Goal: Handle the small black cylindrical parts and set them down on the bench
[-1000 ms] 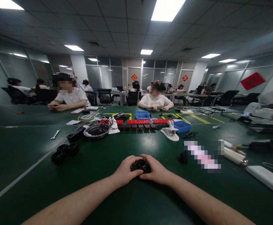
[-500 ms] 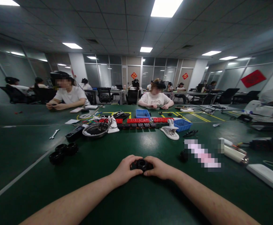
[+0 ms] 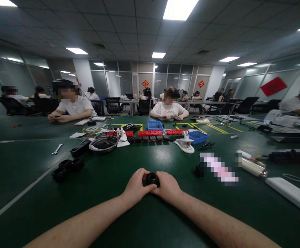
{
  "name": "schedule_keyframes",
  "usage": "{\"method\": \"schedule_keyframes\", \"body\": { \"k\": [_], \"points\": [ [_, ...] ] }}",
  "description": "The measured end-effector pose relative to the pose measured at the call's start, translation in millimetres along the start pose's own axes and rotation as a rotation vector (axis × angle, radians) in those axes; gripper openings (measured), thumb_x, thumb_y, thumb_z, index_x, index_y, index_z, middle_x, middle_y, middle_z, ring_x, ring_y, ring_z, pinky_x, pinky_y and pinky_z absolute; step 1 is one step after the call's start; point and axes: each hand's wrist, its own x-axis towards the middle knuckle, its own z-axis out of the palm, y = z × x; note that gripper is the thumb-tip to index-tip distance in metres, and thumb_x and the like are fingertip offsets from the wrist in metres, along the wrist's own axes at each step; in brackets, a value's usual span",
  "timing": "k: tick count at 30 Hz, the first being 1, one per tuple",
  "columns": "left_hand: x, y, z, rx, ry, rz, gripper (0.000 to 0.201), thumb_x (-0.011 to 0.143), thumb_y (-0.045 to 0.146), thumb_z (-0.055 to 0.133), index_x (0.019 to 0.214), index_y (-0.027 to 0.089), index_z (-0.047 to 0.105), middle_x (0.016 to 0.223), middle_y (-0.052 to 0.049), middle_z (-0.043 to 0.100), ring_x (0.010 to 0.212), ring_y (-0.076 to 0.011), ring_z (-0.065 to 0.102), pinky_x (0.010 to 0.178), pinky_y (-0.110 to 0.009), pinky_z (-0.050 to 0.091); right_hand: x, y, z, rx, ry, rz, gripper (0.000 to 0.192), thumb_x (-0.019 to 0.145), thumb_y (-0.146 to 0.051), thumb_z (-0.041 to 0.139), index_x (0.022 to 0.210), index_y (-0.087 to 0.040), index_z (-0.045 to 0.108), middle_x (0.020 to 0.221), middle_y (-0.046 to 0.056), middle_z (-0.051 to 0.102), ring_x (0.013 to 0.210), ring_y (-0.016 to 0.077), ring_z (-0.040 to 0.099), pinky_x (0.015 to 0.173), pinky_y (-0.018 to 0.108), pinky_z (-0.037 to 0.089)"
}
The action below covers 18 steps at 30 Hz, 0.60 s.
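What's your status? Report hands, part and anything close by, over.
Left hand and right hand both closed on small black ring part, above green table. Spare black rings off left, apart. Nothing crowding hands.

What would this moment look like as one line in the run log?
left hand: holds black round part | right hand: holds same part | surface: green table | nearby: three black rings to the left

A small ring part [image 3: 152, 179] sits on the table [image 3: 150, 220] between the left hand [image 3: 137, 187] and the right hand [image 3: 167, 186], touched by both. Left of the left hand lies a cluster of wheels [image 3: 67, 168]; well beyond the hands sit a metal bowl [image 3: 103, 143] and a row of switches [image 3: 150, 135]. Right of the right hand lie a tube [image 3: 252, 166] and, farther right, a flat bar [image 3: 290, 195].
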Motion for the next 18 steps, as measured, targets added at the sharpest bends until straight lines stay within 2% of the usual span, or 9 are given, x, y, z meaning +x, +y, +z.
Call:
{"method": "schedule_keyframes", "body": {
  "k": [2,5,7,10,14,18],
  "points": [
    [-0.1,-0.7,-1.7,0.003,-0.005,0.017,0.027,0.061,0.027,0.066,0.083,0.018,0.052,0.081,-0.001,0.052,0.077,-0.0199,0.051,0.067,-0.03,0.04,-1.7,0.8,-3.9,0.044,-0.021,-0.022,0.045,0.057,-0.052,0.064,0.08,-0.016,0.052,0.079,0.006,0.055,0.073,0.0203,0.051,0.061,0.028,0.036],
    [-0.2,-4.5,-4.7,0.0,-0.028,0.059,0.034,0.06,0.028,0.067,0.09,0.019,0.053,0.086,-0.002,0.053,0.08,-0.0202,0.051,0.069,-0.03,0.041,-3.6,7.0,-12.8,0.214,-0.064,-0.071,0.062,0.054,-0.056,0.065,0.098,-0.016,0.049,0.09,0.007,0.053,0.08,0.021,0.051,0.066,0.029,0.037],
    [-0.1,-7.8,-6.5,-0.008,-0.046,0.073,0.048,0.058,0.031,0.069,0.1,0.019,0.05,0.094,-0.004,0.053,0.085,-0.0211,0.051,0.073,-0.031,0.041,-3.4,12.3,-19.2,0.34,-0.076,-0.068,0.063,0.062,-0.051,0.061,0.112,-0.016,0.042,0.096,0.007,0.051,0.082,0.0197,0.05,0.069,0.03,0.038],
    [0.5,-11.0,-7.8,0.029,-0.072,0.067,0.064,0.054,0.038,0.071,0.11,0.021,0.046,0.101,-0.006,0.051,0.092,-0.0237,0.049,0.078,-0.034,0.04,-1.5,16.1,-26.7,0.42,-0.019,-0.022,0.057,0.073,-0.043,0.053,0.119,-0.015,0.035,0.096,0.007,0.049,0.079,0.0175,0.049,0.069,0.03,0.038],
    [1.9,-10.6,-6.5,0.131,-0.119,0.101,0.052,0.055,0.042,0.07,0.099,0.02,0.053,0.094,-0.005,0.055,0.088,-0.0251,0.05,0.076,-0.035,0.039,-0.3,9.2,-29.2,0.382,0.034,-0.126,0.058,0.072,-0.04,0.056,0.121,-0.017,0.035,0.099,0.007,0.049,0.087,0.0191,0.047,0.075,0.031,0.038],
    [3.5,-9.2,-4.7,0.2,-0.142,0.098,0.035,0.063,0.043,0.063,0.086,0.018,0.056,0.083,-0.004,0.057,0.079,-0.0237,0.052,0.068,-0.032,0.039,-0.8,0.0,-27.2,0.269,-0.015,-0.247,0.047,0.064,-0.034,0.065,0.107,-0.021,0.05,0.094,0.005,0.054,0.088,0.0213,0.047,0.078,0.032,0.036]
  ]
}}
